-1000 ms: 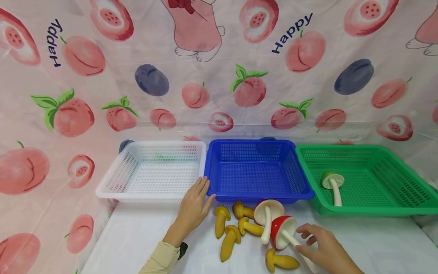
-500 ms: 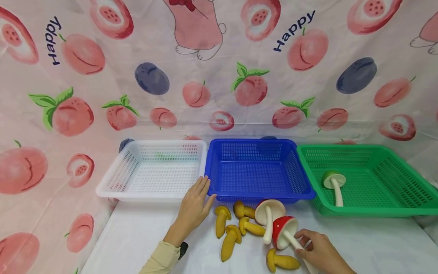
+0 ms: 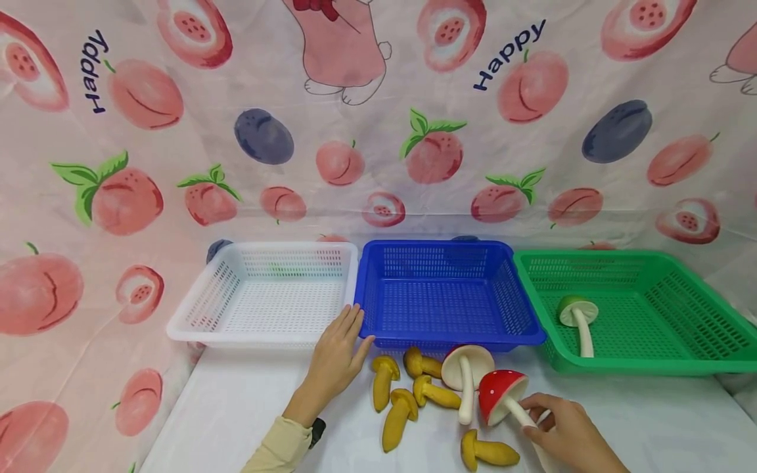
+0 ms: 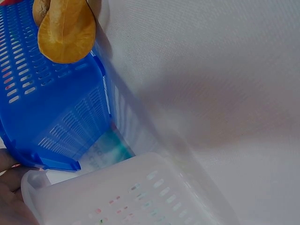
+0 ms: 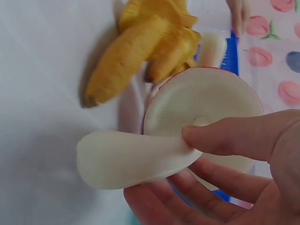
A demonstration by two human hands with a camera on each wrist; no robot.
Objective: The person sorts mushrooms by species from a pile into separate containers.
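A person's right hand point(image 3: 564, 430) gripped the stem of a red-capped mushroom point(image 3: 501, 396), fingers point(image 5: 234, 136) curled round it just above the bench point(image 3: 248, 407); the left hand point(image 3: 336, 360) rested flat-fingered by the white basket point(image 3: 195, 315). One green mushroom point(image 3: 576, 315) lay in the green basket point(image 3: 698, 358); five yellow mushrooms point(image 3: 397, 410) and a cream one point(image 3: 466, 371) remained unsorted, by appearances

R hand point(image 3: 564, 430) grips red mushroom point(image 3: 499, 394) by stem; L hand point(image 3: 337, 358) rests flat at white basket point(image 3: 195, 315) & blue basket point(image 3: 520, 315).
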